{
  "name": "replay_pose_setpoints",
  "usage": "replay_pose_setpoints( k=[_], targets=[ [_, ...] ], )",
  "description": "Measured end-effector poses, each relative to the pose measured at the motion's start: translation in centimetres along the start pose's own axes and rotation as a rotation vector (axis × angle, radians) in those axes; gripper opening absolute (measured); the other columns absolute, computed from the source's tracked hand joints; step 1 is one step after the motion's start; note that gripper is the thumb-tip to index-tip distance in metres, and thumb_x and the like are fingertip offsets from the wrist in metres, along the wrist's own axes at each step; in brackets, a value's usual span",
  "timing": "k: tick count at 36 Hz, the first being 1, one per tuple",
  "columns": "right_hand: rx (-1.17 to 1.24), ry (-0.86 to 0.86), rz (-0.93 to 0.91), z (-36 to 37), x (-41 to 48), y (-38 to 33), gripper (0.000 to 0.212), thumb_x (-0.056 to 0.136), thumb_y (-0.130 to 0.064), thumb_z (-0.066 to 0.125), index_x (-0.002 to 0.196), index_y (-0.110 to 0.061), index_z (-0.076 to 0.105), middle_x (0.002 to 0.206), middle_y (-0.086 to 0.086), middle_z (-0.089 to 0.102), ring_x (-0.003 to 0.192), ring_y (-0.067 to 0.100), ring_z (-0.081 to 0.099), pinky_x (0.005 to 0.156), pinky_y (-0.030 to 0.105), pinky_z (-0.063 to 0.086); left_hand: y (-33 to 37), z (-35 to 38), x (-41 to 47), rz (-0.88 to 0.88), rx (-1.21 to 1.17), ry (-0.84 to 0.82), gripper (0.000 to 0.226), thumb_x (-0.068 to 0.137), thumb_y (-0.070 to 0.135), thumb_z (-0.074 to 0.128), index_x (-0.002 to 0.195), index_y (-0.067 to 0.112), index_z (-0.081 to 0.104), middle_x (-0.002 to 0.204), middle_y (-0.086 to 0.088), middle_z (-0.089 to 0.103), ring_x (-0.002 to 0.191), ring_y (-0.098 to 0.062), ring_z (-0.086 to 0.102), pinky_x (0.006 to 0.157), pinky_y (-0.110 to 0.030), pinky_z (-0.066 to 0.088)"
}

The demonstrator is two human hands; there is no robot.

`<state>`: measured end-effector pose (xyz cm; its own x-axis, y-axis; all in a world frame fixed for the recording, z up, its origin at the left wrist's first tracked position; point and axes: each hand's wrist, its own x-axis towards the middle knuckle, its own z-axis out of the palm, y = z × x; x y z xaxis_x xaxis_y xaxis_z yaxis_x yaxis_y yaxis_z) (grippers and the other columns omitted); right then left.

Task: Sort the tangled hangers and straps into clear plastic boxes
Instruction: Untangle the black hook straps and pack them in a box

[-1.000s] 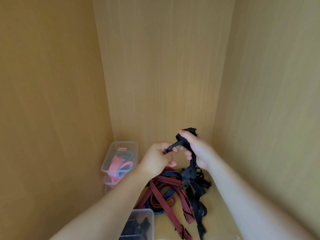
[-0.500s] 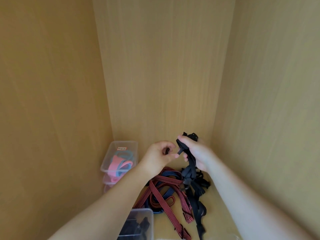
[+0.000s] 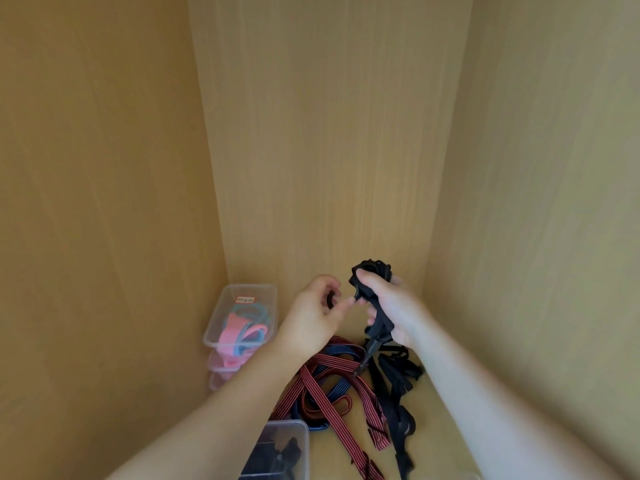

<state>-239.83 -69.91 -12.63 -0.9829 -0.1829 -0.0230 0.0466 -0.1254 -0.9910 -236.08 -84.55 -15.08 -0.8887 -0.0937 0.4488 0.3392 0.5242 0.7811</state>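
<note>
**Black strap's tail may drag the pile**

R hand point(image 3: 391, 306) grips a bunched black strap point(image 3: 370, 271), wad poking above the fist. L hand point(image 3: 311, 313), just beside it, pinches a small dark bit, prob. the strap's free end. The tail hangs below R hand into the heap of red striped straps point(image 3: 332, 375) & blue strap point(image 3: 341, 351) on the cabinet floor point(image 3: 436, 427).

Risk: lift w/o freeing the tail and it snags, dragging others along, or the wad slips loose.

Box w/ pink loops point(image 3: 242, 292) sits left of L hand. Box w/ black bits point(image 3: 298, 427) lies under L forearm, which partly blocks the way in.
</note>
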Motion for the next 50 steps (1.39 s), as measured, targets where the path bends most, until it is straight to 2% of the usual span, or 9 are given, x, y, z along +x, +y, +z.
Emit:
replay_pose_setpoints(
  k=[4, 10, 17, 25, 29, 33, 39, 45, 50],
  targets=[
    [-0.025, -0.016, -0.06, -0.6, 0.2, -0.3, 0.021, 0.088, -0.034, 0.068, 0.092, -0.014, 0.063, 0.068, 0.007, 0.06, 0.043, 0.014, 0.045, 0.045, 0.027, 0.04, -0.4, -0.4, 0.3, -0.213, -0.199, -0.186, 0.013, 0.092, 0.025, 0.064, 0.097, 0.014, 0.061, 0.084, -0.006, 0.066, 0.066, -0.011, 0.066, 0.076, -0.03, 0.059],
    [0.008, -0.028, -0.039, -0.8, 0.2, -0.5, 0.024, 0.088, -0.037, 0.067, 0.094, -0.014, 0.064, 0.067, 0.005, 0.06, 0.046, 0.016, 0.044, 0.046, 0.027, 0.039, 0.2, -0.2, 0.0, -0.194, -0.521, -0.143, 0.014, 0.087, -0.006, 0.062, 0.092, 0.007, 0.059, 0.084, -0.003, 0.062, 0.052, -0.012, 0.06, 0.059, -0.026, 0.056],
    [-0.033, -0.057, -0.077, -1.2, 0.5, -0.3, 0.029, 0.088, -0.037, 0.067, 0.095, -0.008, 0.063, 0.071, 0.008, 0.061, 0.042, 0.017, 0.041, 0.044, 0.028, 0.038, 0.2, -1.2, -0.3, -0.185, -0.584, -0.296, 0.01, 0.098, 0.006, 0.05, 0.103, 0.011, 0.057, 0.076, -0.011, 0.07, 0.041, -0.017, 0.053, 0.045, -0.022, 0.043],
    [-0.072, 0.009, -0.054, -0.4, 0.8, -0.1, 0.03, 0.087, -0.039, 0.069, 0.09, -0.009, 0.065, 0.07, 0.007, 0.064, 0.043, 0.017, 0.045, 0.046, 0.028, 0.04, -0.1, -1.2, 0.1, -0.172, -0.548, -0.246, 0.018, 0.097, 0.0, 0.049, 0.088, 0.005, 0.064, 0.07, -0.01, 0.067, 0.052, -0.018, 0.062, 0.058, -0.027, 0.054],
    [-0.076, -0.011, -0.098, -0.4, 0.8, 0.0, 0.026, 0.087, -0.035, 0.069, 0.09, -0.009, 0.065, 0.072, 0.01, 0.064, 0.044, 0.018, 0.044, 0.045, 0.028, 0.039, 0.3, -1.2, 0.3, -0.305, -0.698, -0.273, 0.044, 0.101, 0.033, 0.038, 0.086, 0.0, 0.063, 0.069, -0.015, 0.064, 0.052, -0.02, 0.061, 0.056, -0.029, 0.054],
    [-0.07, -0.018, -0.087, -0.4, 0.8, 0.1, 0.024, 0.088, -0.033, 0.068, 0.094, -0.01, 0.064, 0.075, 0.011, 0.066, 0.045, 0.018, 0.047, 0.046, 0.028, 0.041, -0.3, -1.0, 0.6, -0.342, -0.663, -0.27, 0.042, 0.084, 0.041, 0.054, 0.085, 0.001, 0.065, 0.067, -0.012, 0.064, 0.055, -0.018, 0.061, 0.063, -0.029, 0.056],
    [-0.115, -0.073, -0.008, 0.0, 0.8, 0.4, 0.037, 0.081, -0.042, 0.075, 0.101, -0.012, 0.065, 0.079, 0.008, 0.065, 0.055, 0.017, 0.058, 0.056, 0.031, 0.054, -1.2, -0.9, 0.9, -0.268, -0.488, -0.195, 0.01, 0.081, 0.016, 0.073, 0.085, 0.007, 0.071, 0.068, -0.007, 0.065, 0.061, -0.014, 0.065, 0.076, -0.033, 0.058],
    [-0.059, -0.071, 0.062, 0.7, 0.9, 0.5, 0.039, 0.079, -0.039, 0.077, 0.097, -0.008, 0.064, 0.069, 0.009, 0.065, 0.052, 0.018, 0.056, 0.056, 0.032, 0.053, -1.0, -0.3, 1.2, -0.261, -0.375, -0.075, 0.038, 0.079, -0.004, 0.073, 0.097, 0.019, 0.048, 0.078, -0.007, 0.059, 0.047, -0.016, 0.056, 0.053, -0.03, 0.055],
    [-0.031, -0.123, 0.123, 0.9, 0.9, 0.4, 0.042, 0.074, -0.04, 0.079, 0.099, -0.008, 0.067, 0.07, 0.009, 0.067, 0.054, 0.017, 0.061, 0.058, 0.032, 0.056, -1.0, 0.0, 1.4, -0.206, -0.195, 0.04, 0.026, 0.087, -0.001, 0.063, 0.084, 0.023, 0.053, 0.077, 0.001, 0.063, 0.045, -0.01, 0.054, 0.051, -0.028, 0.049]
  ],
)
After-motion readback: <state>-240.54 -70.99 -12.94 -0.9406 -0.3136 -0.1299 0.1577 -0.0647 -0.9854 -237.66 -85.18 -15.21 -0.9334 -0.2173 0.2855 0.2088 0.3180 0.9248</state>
